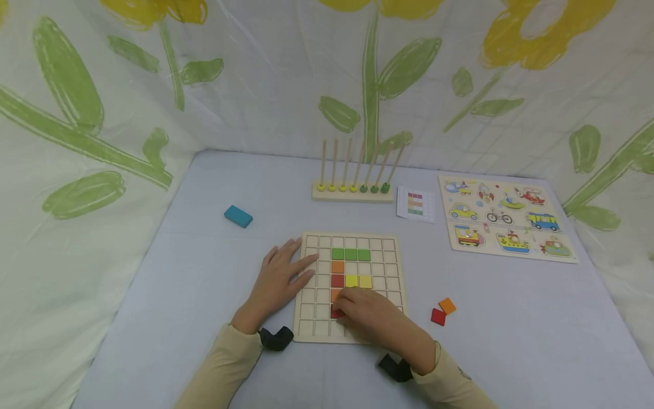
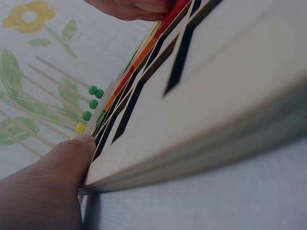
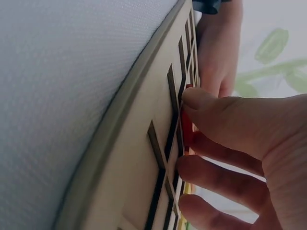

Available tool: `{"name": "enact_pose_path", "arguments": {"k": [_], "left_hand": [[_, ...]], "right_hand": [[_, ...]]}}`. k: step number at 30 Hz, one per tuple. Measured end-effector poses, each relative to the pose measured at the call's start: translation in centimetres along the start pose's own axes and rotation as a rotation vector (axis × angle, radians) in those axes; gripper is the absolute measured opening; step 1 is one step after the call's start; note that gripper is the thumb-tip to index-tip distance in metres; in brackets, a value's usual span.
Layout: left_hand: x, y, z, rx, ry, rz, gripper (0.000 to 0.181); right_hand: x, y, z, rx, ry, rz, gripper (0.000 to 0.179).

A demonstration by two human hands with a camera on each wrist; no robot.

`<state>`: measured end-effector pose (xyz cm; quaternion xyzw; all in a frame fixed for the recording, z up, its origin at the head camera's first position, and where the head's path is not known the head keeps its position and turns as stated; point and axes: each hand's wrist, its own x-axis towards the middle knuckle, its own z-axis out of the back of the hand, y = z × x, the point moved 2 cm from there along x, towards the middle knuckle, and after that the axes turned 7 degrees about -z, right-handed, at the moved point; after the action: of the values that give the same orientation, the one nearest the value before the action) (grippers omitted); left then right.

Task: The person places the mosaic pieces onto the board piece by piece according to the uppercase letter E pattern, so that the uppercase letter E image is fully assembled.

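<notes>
A wooden grid board (image 1: 309, 328) lies flat, with green tiles (image 1: 350, 254), yellow tiles (image 1: 365, 281), and orange and red tiles down one column. My left hand (image 1: 278, 276) rests on the board's left side, fingers spread and straight; its thumb (image 2: 72, 160) touches the rim in the left wrist view. Over the lower part of that column, my right hand (image 1: 375, 318) pinches a red tile (image 3: 186, 125) between thumb and forefinger, at the grid's surface. The right hand hides part of this tile and the neighbouring cells in the head view.
Right of the board lie a loose orange tile (image 1: 447, 305) and red tile (image 1: 438, 317), touching. Behind stand a peg rack (image 1: 352, 194) with beads, a pattern card (image 1: 416, 204) and a vehicle puzzle (image 1: 508, 218). A blue block (image 1: 238, 216) sits at the left.
</notes>
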<state>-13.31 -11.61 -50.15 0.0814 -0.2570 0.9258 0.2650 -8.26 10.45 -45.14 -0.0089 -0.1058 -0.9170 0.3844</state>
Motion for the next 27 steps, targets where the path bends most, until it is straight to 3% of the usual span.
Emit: {"name": "enact_pose_path", "arguments": {"k": [13, 27], "left_hand": [[-0.01, 0.08, -0.13, -0.009, -0.003, -0.002, 0.039], [0.07, -0.09, 0.06, -0.01, 0.008, 0.011, 0.04]], "right_hand": [[-0.08, -0.09, -0.22, 0.053, -0.025, 0.011, 0.016], [-0.12, -0.32, -0.21, 0.114, 0.0, 0.013, 0.017]]}}
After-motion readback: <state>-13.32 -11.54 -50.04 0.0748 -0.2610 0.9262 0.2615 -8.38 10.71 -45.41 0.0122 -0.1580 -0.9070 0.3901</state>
